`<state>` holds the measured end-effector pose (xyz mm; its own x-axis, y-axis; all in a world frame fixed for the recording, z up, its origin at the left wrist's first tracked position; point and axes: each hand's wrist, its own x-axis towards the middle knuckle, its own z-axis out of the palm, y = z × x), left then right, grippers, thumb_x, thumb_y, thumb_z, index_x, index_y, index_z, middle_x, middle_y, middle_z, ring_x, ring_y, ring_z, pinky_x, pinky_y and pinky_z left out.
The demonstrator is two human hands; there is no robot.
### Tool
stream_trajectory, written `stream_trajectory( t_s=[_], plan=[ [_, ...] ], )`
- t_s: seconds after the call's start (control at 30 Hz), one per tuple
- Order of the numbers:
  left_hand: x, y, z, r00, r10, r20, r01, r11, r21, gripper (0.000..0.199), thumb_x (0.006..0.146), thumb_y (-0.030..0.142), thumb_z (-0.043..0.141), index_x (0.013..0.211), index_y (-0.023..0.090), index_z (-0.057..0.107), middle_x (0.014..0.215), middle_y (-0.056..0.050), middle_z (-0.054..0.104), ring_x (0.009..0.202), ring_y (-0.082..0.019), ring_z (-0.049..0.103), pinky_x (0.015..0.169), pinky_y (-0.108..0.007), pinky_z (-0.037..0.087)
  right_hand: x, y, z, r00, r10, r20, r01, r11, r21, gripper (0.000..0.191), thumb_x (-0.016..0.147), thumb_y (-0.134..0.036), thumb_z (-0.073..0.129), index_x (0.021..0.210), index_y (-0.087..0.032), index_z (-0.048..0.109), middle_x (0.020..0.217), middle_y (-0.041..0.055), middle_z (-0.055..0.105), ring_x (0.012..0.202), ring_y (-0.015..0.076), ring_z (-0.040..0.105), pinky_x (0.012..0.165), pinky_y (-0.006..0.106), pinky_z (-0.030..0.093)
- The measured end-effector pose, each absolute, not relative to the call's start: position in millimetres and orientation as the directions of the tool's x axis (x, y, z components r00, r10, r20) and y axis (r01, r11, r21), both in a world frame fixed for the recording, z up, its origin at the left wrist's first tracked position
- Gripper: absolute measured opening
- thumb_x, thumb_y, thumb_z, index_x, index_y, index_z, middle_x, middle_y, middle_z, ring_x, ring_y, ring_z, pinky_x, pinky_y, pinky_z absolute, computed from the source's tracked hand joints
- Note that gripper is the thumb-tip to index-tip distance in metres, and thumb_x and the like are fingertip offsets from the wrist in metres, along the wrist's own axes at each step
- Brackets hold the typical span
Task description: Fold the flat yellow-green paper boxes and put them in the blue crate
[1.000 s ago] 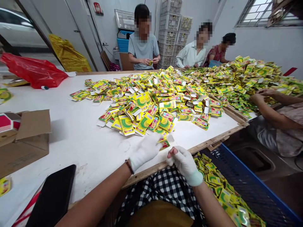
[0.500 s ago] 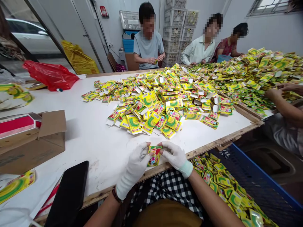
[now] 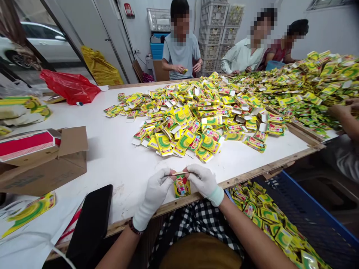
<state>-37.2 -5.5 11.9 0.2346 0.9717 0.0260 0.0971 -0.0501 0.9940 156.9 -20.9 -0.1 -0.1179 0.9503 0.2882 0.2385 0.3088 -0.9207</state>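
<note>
A small yellow and green packet (image 3: 182, 186) with a red print is held upright over the table's near edge. My left hand (image 3: 158, 190), in a white glove with bare fingertips, pinches its upper left corner. On the upper right corner, my right hand (image 3: 204, 182), gloved the same way, is closed with thumb and fingers. A thin edge shows along the packet's top. Beyond my hands lies a large heap of similar packets (image 3: 179, 130) on the white table (image 3: 117, 153).
An open cardboard box (image 3: 47, 173) and a black phone-like slab (image 3: 91, 220) lie at the left, a red bag (image 3: 71, 87) behind. A blue crate (image 3: 316, 213) of packets stands low at the right. Several people sit around the table; one person's hand (image 3: 340, 112) is at far right.
My fingers have shifted to the packet's top corners, and its printed face now stands more upright. The view has turned slightly left. The person across has moved their hands apart.
</note>
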Motion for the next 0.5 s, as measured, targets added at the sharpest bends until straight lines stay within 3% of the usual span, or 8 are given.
stream_trajectory(
  t_s=[0.1,0.3,0.4,0.5],
  plan=[
    [-39,-8,15,0.263,0.961,0.082,0.172,-0.13,0.976,0.018,0.086,0.032,0.06,0.089,0.016,0.066,0.088,-0.003,0.068,0.084,-0.014,0.063,0.078,-0.025,0.053,157,-22,8,-0.151,0.922,0.357,0.284,0.387,-0.877,0.013,0.09,-0.025,0.057,0.089,-0.02,0.069,0.085,0.0038,0.07,0.08,0.0158,0.064,0.074,0.027,0.051],
    [-39,-3,24,0.264,0.964,0.019,0.209,-0.076,0.975,0.019,0.086,0.034,0.06,0.088,0.016,0.066,0.084,-0.002,0.069,0.076,-0.014,0.064,0.068,-0.022,0.053,152,-20,19,-0.114,0.962,0.247,0.295,0.27,-0.917,0.012,0.086,-0.023,0.059,0.089,-0.018,0.07,0.08,0.0029,0.071,0.069,0.0138,0.064,0.065,0.023,0.052],
    [-47,-7,24,0.345,0.932,0.114,0.262,-0.212,0.941,0.017,0.089,0.03,0.056,0.09,0.017,0.067,0.088,-0.003,0.07,0.082,-0.015,0.064,0.075,-0.025,0.053,159,-21,22,-0.202,0.932,0.3,0.295,0.35,-0.889,0.013,0.087,-0.021,0.056,0.086,-0.019,0.069,0.082,0.0037,0.07,0.075,0.015,0.064,0.07,0.026,0.053],
    [-56,-16,24,0.473,0.848,0.238,0.335,-0.423,0.842,0.017,0.09,0.022,0.052,0.096,0.02,0.068,0.098,-0.006,0.069,0.091,-0.017,0.063,0.084,-0.029,0.051,172,-26,21,-0.354,0.857,0.375,0.286,0.481,-0.829,0.017,0.09,-0.02,0.052,0.095,-0.022,0.069,0.098,0.0063,0.069,0.091,0.0176,0.064,0.083,0.031,0.053]
  ],
)
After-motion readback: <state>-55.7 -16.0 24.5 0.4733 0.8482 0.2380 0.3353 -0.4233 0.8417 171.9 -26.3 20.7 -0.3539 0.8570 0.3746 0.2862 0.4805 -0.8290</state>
